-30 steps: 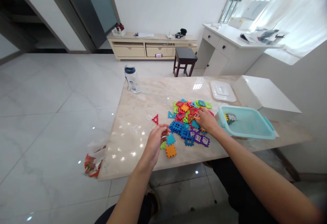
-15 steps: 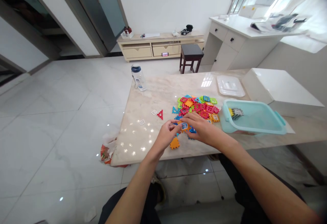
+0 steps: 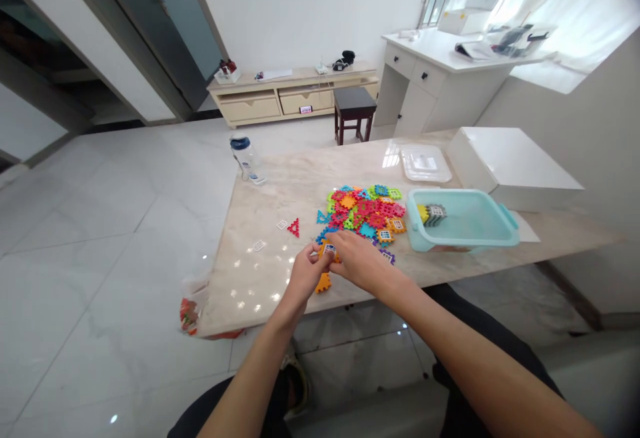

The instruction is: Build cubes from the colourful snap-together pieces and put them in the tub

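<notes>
My left hand [image 3: 305,271] and my right hand [image 3: 357,261] meet over the near edge of a heap of colourful interlocking plastic puzzle pieces [image 3: 363,211] on a marble table [image 3: 260,205]. Between my fingertips is an orange piece with a white window frame [image 3: 329,249], partly hidden by my fingers. Just below my hands lies a loose orange piece [image 3: 323,283]. Left of them are a red triangle frame [image 3: 294,228] and small white window frames [image 3: 282,225].
A turquoise plastic tub [image 3: 463,220] holds a short stack of pieces [image 3: 433,214]. Behind it are a clear lid [image 3: 426,163] and a white box [image 3: 513,168]. A water bottle [image 3: 246,159] stands at the far table edge. A red-and-white bag [image 3: 189,311] lies on the floor.
My hands have moved left, away from the tub, with the windowed piece between them. My view has also shifted, moving everything in the frame.
</notes>
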`<state>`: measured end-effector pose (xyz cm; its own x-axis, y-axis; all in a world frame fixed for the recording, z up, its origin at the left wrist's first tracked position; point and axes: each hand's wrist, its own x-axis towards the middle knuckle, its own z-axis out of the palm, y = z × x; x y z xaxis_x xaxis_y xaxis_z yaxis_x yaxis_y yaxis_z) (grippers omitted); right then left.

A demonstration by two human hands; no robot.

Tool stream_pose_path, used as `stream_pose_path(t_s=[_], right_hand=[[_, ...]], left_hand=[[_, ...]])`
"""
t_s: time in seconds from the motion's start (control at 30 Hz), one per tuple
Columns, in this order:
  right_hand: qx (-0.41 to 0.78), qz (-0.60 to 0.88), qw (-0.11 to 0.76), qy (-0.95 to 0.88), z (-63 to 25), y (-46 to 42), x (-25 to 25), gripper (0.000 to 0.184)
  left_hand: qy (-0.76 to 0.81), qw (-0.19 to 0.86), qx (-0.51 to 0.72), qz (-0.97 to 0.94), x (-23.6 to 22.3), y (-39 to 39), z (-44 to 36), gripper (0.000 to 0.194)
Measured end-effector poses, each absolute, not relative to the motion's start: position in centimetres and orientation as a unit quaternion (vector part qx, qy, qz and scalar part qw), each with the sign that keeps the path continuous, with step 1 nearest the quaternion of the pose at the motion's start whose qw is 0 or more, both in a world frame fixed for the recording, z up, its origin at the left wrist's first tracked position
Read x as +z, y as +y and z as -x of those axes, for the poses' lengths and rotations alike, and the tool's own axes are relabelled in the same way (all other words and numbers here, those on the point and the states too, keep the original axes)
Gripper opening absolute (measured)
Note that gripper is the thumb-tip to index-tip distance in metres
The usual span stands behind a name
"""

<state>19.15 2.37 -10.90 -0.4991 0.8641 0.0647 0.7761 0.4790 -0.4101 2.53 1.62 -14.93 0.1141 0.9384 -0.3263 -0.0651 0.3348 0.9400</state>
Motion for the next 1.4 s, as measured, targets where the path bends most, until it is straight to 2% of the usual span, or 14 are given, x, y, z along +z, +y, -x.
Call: stream_pose_path(t_s=[0.1, 0.23, 0.37, 0.5, 0.6, 0.73, 0.83, 1.4], right_hand=[[0.184, 0.491, 0.131, -0.841, -18.8, 2.4, -11.1, 0.021], [0.162, 0.502, 0.141, -0.838, -18.4, 2.6, -10.9, 0.024], [0.109, 0.524, 0.161, -0.829, -18.6, 3.1, -10.6, 0.027], [0.060, 0.574, 0.175, -0.798, -19.7, 3.7, -10.5, 0.032], [0.057, 0.563, 0.130, -0.814, -20.5, 3.7, -10.8, 0.034], [0.092, 0.543, 0.018, -0.834, -20.5, 3.4, -11.6, 0.029], [0.107, 0.539, -0.029, -0.835, -20.0, 3.4, -12.0, 0.025], [0.115, 0.409, -0.053, -0.904, -17.7, 2.1, -13.3, 0.036]], left_hand=[[0.534, 0.618, 0.402, -0.414, -15.1, 1.5, -2.5, 0.058], [0.565, 0.584, 0.379, -0.443, -14.7, 1.9, -1.9, 0.049], [0.555, 0.646, 0.356, -0.383, -13.5, 2.4, -1.3, 0.049], [0.577, 0.602, 0.444, -0.327, -12.7, 2.7, -0.3, 0.060], [0.568, 0.585, 0.490, -0.309, -12.6, 2.8, 0.9, 0.053], [0.538, 0.623, 0.487, -0.292, -12.5, 2.7, 2.3, 0.047], [0.547, 0.621, 0.478, -0.295, -12.4, 2.5, 3.0, 0.048], [0.551, 0.622, 0.452, -0.324, -13.3, 2.5, 3.5, 0.033]])
